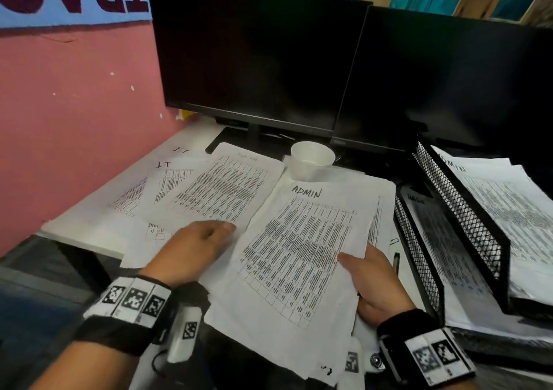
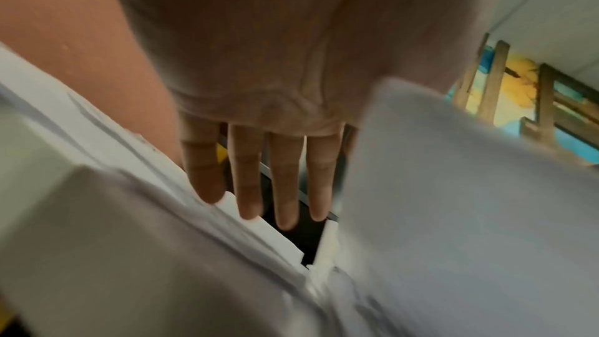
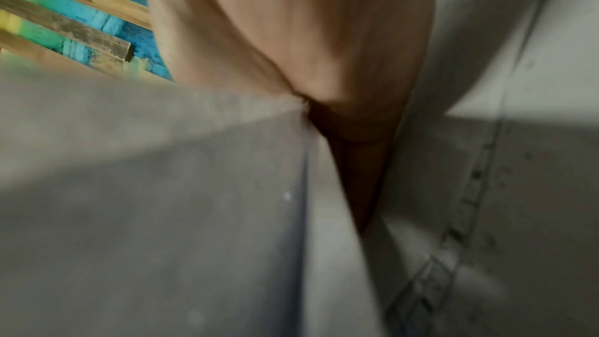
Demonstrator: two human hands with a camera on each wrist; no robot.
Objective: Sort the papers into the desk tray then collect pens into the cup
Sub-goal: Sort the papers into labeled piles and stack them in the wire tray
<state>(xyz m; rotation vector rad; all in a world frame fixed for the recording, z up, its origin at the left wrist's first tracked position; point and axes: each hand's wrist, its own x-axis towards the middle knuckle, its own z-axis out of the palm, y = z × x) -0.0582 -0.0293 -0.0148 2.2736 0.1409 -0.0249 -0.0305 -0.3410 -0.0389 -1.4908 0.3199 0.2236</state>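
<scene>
A printed sheet headed ADMIN is lifted off the desk near its front, and my right hand pinches its right edge, thumb on top and fingers underneath. My left hand lies flat with straight fingers on the loose sheets to the left; in the left wrist view the fingers reach over paper edges. Sheets marked I-T lie further left. A black mesh desk tray with stacked tiers stands on the right and holds papers. A white cup stands behind the papers. A dark pen lies between the papers and the tray.
Two dark monitors fill the back of the desk, their stands right behind the cup. A pink wall borders the left side. A paper clip lies beside the pen. The right wrist view shows only blurred paper and palm.
</scene>
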